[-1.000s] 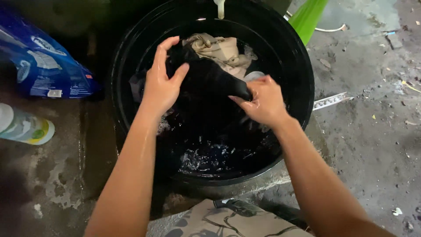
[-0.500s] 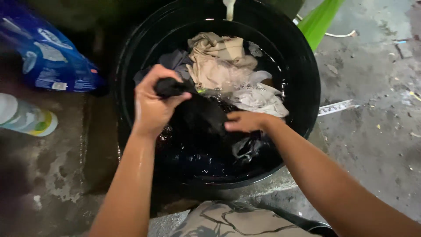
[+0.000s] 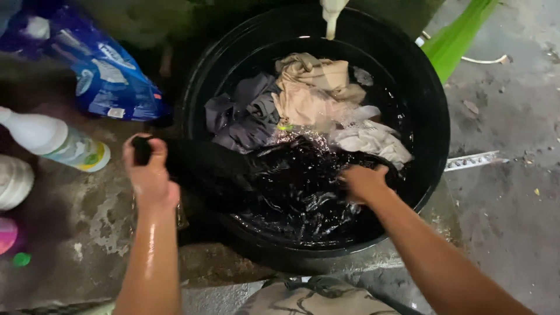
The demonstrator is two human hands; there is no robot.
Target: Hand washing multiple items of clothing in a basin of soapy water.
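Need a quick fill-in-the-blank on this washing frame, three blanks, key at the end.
1. The left hand grips one end of a wet ____ cloth.
2. The right hand is inside the round black ____.
3. A beige garment lies at the tub's ____ side.

Missing words: black; tub; far

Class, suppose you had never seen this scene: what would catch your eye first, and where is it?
First, the big black tub of wet laundry at centre, with beige clothes heaped at its far side. Next, the left hand gripping a dark garment stretched over the tub's left rim, while the right hand presses it inside. A blue detergent bag lies upper left.
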